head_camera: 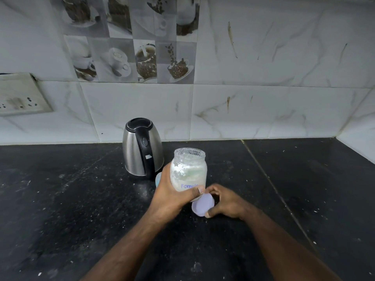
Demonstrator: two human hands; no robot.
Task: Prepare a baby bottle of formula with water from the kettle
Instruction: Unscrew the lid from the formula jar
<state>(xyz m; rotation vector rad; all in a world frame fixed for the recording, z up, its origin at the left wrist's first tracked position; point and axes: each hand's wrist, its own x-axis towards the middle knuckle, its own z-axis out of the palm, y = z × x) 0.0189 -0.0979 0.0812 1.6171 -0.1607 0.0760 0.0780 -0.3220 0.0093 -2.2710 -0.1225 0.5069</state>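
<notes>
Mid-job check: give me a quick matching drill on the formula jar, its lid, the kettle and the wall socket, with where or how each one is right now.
Things:
1. formula jar
2. lilac lid
3. kettle
4. wall socket

States:
A. on the tiled wall, far left
B. held in the right hand, off the jar
C. open-topped, gripped by the left hand
D. standing on the black counter, lid closed

Pairs: 1-C, 2-B, 3-D, 4-A
</notes>
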